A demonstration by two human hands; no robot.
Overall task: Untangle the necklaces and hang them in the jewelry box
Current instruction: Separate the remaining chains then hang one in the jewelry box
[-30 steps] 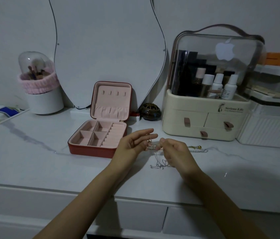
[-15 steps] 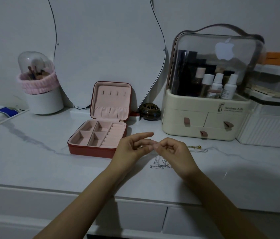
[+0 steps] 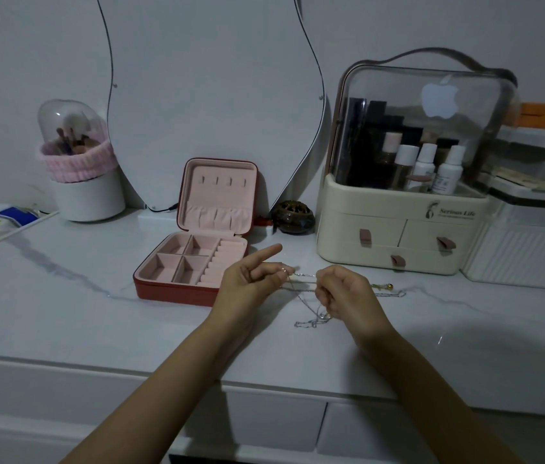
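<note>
Your one head camera is looking forward and down from close above the marble tabletop (image 3: 63, 313), facing the far wall. It is taking in everything from the near drawer fronts to the mirror (image 3: 204, 95).

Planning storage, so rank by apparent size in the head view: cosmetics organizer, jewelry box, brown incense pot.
1. Cosmetics organizer, clearly largest.
2. Jewelry box, open, nearer the camera.
3. Brown incense pot, smallest.
</note>
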